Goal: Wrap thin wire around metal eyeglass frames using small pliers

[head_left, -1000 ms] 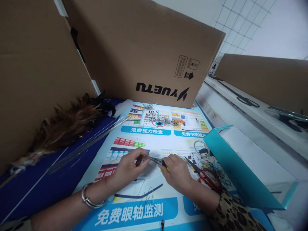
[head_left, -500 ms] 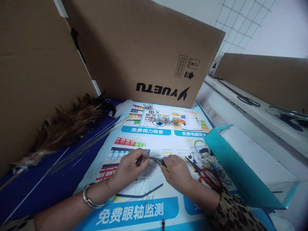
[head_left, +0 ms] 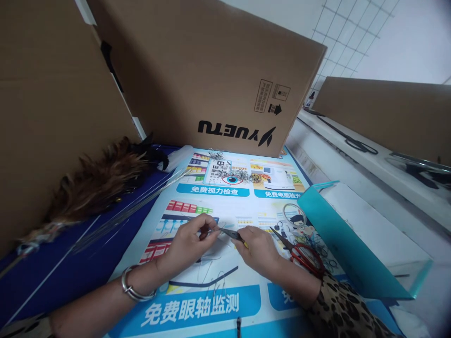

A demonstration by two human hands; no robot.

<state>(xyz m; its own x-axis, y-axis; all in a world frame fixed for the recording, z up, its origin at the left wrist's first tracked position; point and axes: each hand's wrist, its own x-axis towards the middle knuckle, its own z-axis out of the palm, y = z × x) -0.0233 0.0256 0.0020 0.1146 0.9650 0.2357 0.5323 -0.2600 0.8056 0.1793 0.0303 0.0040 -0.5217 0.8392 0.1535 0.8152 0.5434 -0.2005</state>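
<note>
Near the middle of the printed sheet, my right hand (head_left: 259,246) is closed around needle-nose pliers (head_left: 230,233) with a bit of yellow on the handle. Their jaws point left and meet the fingertips of my left hand (head_left: 192,244). That hand pinches a thin wire at the plier tips; most of it is hidden by the fingers. Bent wire pieces (head_left: 219,284) lie on the sheet below my hands. Scissors (head_left: 307,258) with red handles rest beside my right wrist, next to several wire loops (head_left: 329,263).
Straight wires (head_left: 141,204) lie along the left on blue cloth. A feather duster (head_left: 95,183) is beyond them. Small wire pieces (head_left: 239,174) are heaped farther back. A large cardboard box (head_left: 211,70) stands behind, and a teal open box (head_left: 352,244) is on the right.
The hands and pliers keep nearly the same position, with the plier tips still at the left fingertips. The whole view has shifted slightly.
</note>
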